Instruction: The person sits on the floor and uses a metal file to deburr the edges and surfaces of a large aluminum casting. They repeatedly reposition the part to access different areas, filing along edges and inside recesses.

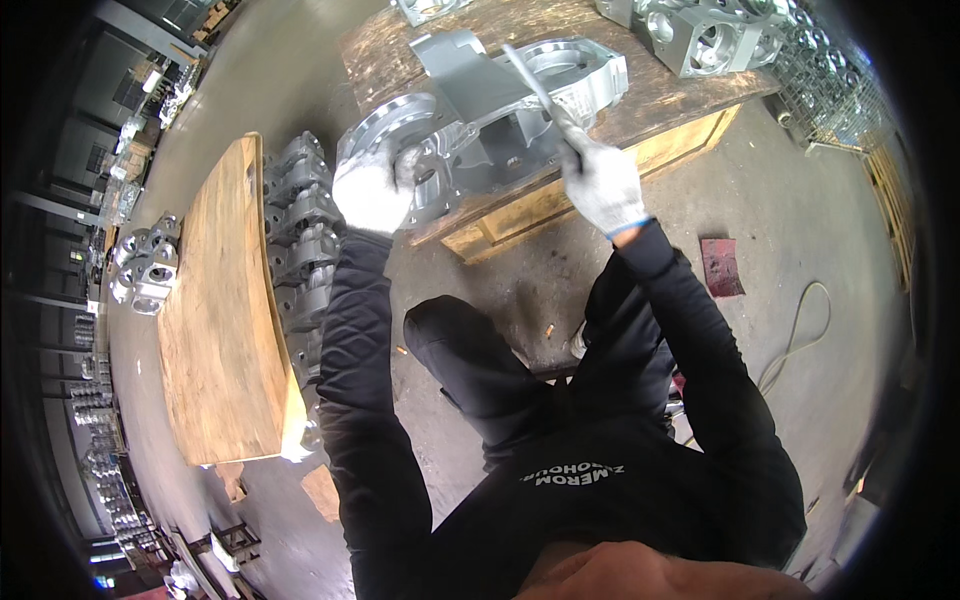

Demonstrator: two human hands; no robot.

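A large silver-grey metal casting [468, 85] with round machined openings lies on the wooden workbench in front of me. My left hand [375, 190], in a white glove, grips its near left end beside a ring-shaped opening, with the thumb on the inner side. My right hand [603, 185], gloved too, is closed round the near end of a long, thin grey file [530, 77]. The file slants up and away to the left across the casting's middle. Whether its face touches the metal I cannot tell. The fingers of my left hand are partly hidden.
More castings [705, 42] stand at the bench's [590, 170] far right, near a wire mesh basket [835, 95] of metal parts. On the left, a wooden board [225, 320] adjoins a row of castings [303, 220]. A dark red sheet [722, 267] and a cable [797, 345] lie on the floor.
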